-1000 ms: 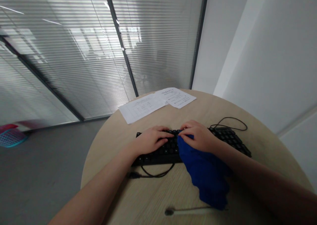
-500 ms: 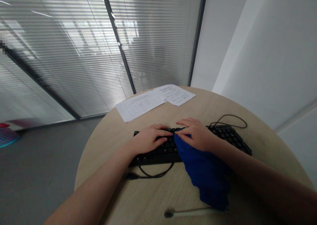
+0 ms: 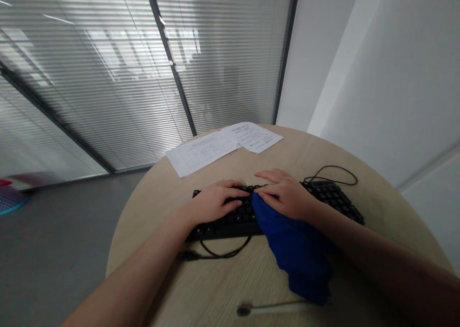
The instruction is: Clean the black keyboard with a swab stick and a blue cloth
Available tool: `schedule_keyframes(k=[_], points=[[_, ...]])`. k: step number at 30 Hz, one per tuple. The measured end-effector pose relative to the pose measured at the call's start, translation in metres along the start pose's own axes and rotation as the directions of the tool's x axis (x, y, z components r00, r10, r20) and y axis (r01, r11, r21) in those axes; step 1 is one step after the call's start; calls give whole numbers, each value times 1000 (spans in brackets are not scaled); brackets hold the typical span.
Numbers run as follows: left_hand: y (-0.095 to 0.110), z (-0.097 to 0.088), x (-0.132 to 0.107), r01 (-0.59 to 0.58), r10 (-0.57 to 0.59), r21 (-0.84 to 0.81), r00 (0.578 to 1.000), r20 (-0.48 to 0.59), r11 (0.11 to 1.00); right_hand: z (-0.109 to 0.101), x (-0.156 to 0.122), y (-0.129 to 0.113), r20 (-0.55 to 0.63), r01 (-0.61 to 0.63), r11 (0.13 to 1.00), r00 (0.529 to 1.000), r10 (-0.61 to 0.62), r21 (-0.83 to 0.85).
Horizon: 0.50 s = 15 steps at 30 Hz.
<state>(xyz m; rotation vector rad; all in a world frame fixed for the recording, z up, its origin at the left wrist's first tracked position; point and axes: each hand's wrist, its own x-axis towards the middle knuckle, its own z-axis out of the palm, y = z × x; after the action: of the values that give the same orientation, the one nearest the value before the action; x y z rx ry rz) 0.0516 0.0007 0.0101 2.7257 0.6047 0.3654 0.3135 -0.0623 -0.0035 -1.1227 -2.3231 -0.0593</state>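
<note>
A black keyboard (image 3: 230, 228) lies across the round table. My left hand (image 3: 215, 202) rests on its left part, fingers stretched over the keys and the thumb apart from them. A blue cloth (image 3: 302, 252) hangs from my right hand (image 3: 287, 197), which pinches its upper end between thumb and fingers against the middle keys. The cloth drapes over the keyboard's front edge onto the tabletop, partly under my right forearm. My hands cover many of the keys.
Two printed sheets of paper (image 3: 204, 153) overlap at the table's (image 3: 201, 293) far edge. A cable (image 3: 230, 255) loops in front of the keyboard, another cord (image 3: 354, 176) behind it. Near me lies a thin brush-like stick (image 3: 244, 310). A basket (image 3: 10, 200) stands on the floor at left.
Hardly anything differs: the whole view has shifted very slightly. Both hands, the cloth and the keyboard keep their places.
</note>
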Motion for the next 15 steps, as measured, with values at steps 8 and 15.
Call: schedule_keyframes(k=[8, 15], points=[[5, -3, 1, 9, -9, -19, 1000, 5, 1000, -1, 1, -1, 31, -15, 1000, 999, 16, -20], [1, 0, 0, -7, 7, -28, 1000, -9, 1000, -7, -1, -4, 8, -43, 997, 999, 44, -64]])
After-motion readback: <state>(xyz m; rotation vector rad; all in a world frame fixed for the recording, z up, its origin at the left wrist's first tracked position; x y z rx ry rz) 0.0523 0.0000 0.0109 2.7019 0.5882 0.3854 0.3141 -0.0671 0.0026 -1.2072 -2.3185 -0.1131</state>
